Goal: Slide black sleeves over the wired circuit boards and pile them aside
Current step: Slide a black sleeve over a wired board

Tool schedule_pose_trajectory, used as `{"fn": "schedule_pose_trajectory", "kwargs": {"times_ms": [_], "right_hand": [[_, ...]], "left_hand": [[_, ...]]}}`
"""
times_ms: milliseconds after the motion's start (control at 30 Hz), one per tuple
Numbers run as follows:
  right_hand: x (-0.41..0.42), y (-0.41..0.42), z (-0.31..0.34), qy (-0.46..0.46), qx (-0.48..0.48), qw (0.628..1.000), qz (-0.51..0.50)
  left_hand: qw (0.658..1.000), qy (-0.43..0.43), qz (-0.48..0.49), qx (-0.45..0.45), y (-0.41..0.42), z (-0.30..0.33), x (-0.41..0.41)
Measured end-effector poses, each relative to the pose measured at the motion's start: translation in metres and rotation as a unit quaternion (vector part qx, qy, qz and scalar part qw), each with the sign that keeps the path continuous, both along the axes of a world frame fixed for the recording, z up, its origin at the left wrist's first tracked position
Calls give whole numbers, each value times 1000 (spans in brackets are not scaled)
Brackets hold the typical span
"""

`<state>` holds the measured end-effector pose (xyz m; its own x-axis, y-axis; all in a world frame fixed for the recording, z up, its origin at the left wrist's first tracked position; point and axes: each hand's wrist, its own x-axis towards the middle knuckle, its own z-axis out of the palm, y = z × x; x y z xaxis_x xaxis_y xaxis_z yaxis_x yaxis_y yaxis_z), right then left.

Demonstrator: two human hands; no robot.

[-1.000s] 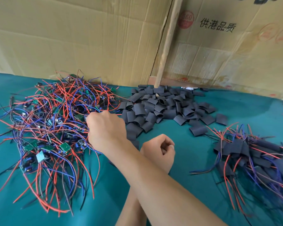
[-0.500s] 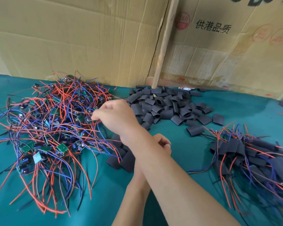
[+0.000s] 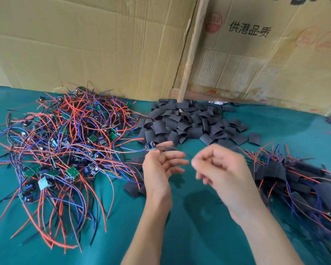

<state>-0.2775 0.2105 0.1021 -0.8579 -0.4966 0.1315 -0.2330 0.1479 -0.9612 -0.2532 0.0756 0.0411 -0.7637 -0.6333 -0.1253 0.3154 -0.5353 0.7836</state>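
- Board [image 3: 150, 146] with its blue part, small and wired, sits at the fingertips of the left hand [image 3: 158, 167], lifted just clear of the heap it belongs to; thumb and forefinger seem to pinch it while the other fingers spread loosely.
- Right hand [image 3: 216, 167] is close beside it, blurred, fingers curled inward; whether it holds a wire or a sleeve I cannot tell.
- Unsleeved boards [image 3: 65, 146] lie in a large tangle of red, blue and black leads to the left, touching the loose black sleeves [image 3: 187, 123] heaped at the back centre; a few more sleeves lie just under the left wrist.
- Finished pile [image 3: 294, 180], boards already in black sleeves with leads trailing out, lies to the right, well apart from the raw tangle.
- Judging by the piles, the job is partly done: the finished heap is sizeable, yet the bare tangle looks at least as big, and this board has no sleeve on it yet.
- Teal cloth [image 3: 189, 236] covers the work surface; flattened cardboard [image 3: 103, 44] with printed characters stands behind, a wooden stick [image 3: 191, 54] leaning against it.
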Motion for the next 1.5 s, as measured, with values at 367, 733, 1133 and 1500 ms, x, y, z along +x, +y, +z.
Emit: {"fn": "schedule_pose_trajectory", "kwargs": {"times_ms": [367,733,1133,1500], "right_hand": [[-87,28,-19,172,329,913,-168],[-77,23,-42,119,153,945,-264],[-28,1,-45,12,-67,988,-140],[-33,10,-49,-145,-222,963,-52]], "left_hand": [[982,-74,-26,-173,13,3,3],[945,-103,-88,-298,19,-2,4],[931,-105,-73,-342,20,-7,1],[932,-95,-71,-341,20,-6,4]]}}
